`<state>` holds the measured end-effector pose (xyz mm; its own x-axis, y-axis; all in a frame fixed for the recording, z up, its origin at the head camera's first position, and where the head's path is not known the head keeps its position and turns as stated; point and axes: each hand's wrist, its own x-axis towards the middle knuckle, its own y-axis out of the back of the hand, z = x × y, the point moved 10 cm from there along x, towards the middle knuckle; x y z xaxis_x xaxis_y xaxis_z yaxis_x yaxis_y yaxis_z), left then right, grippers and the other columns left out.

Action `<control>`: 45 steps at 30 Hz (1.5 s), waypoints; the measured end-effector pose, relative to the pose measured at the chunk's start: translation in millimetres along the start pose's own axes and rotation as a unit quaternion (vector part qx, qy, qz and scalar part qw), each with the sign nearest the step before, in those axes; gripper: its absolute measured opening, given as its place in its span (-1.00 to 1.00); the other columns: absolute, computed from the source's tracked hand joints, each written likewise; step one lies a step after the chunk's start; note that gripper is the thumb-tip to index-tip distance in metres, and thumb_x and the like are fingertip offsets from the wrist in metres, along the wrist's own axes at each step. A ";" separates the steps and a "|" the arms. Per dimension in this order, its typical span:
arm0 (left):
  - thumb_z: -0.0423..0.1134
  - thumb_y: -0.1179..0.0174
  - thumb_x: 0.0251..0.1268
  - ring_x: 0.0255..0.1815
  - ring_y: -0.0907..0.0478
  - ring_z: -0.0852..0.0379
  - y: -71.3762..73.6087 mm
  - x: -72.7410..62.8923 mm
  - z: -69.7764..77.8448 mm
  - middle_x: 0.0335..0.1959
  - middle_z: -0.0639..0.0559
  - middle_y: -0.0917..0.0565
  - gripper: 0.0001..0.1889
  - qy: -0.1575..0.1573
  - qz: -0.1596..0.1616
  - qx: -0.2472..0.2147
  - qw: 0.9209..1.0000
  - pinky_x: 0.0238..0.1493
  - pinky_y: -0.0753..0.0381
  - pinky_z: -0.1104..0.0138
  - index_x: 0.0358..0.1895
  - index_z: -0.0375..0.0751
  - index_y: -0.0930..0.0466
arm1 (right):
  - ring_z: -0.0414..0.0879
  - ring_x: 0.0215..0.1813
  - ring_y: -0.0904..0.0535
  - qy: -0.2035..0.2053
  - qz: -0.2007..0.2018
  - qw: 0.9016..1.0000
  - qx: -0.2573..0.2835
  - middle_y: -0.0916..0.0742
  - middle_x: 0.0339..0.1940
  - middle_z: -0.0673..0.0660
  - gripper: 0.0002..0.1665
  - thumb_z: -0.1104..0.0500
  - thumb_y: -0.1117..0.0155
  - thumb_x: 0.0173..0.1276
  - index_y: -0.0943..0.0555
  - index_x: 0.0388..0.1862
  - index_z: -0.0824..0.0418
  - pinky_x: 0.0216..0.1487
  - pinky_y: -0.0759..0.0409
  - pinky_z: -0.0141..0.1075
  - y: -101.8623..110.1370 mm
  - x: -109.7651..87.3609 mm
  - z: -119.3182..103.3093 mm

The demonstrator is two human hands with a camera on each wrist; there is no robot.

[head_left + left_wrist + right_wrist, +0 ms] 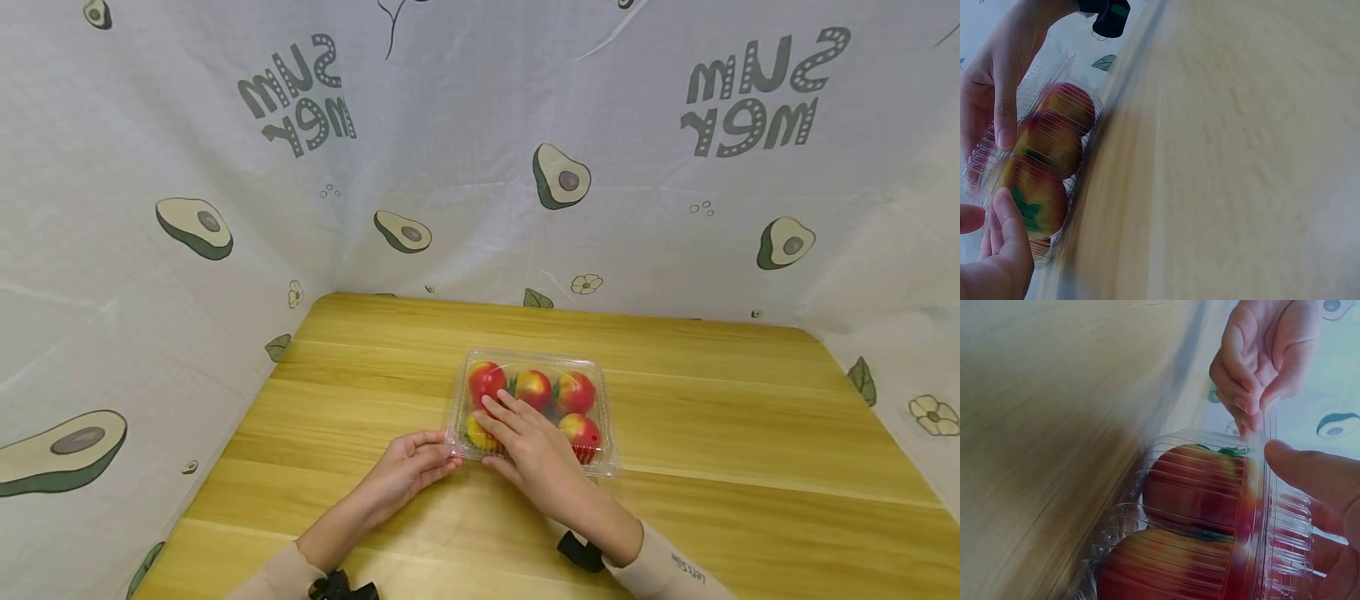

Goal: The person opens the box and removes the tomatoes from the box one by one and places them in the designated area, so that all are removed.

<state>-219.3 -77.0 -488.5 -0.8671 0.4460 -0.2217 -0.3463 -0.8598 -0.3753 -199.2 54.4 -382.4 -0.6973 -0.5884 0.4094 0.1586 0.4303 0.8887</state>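
A clear plastic clamshell box (534,356) lies on the table with its lid down. Several red-and-yellow fruits (576,392) show through the lid, with bits of green beside them. At the box's front left corner, my left hand (408,468) pinches the rim between thumb and fingers. My right hand (536,454) rests over the lid, its fingers stretched across the top and hiding part of the front row of fruit. In the right wrist view, the right thumb (1310,472) lies against the front rim.
The wood-grain table (750,417) extends around the box. White cloth (465,125) printed with avocados and lettering hangs behind it and along both sides. Black straps (581,552) with cameras sit at the wrists.
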 end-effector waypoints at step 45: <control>-0.52 -0.11 0.38 -0.21 -0.70 0.13 10.3 1.9 2.1 -0.23 -0.13 -0.70 -0.82 -0.007 0.059 0.000 0.998 -0.01 -0.67 0.34 -0.08 -0.62 -0.59 | 0.12 0.39 -0.43 0.018 -0.008 0.999 -0.051 -0.56 0.34 0.21 -0.34 0.00 -0.45 0.29 -0.58 0.30 0.25 0.36 -0.42 -0.03 -2.1 -4.0 -7.8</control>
<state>-225.3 -85.5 -490.9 -0.9070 0.3375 -0.2519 -0.2410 -0.9065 -0.3468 -191.3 50.5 -384.3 -0.6749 -0.6197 0.4006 0.2190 0.3502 0.9107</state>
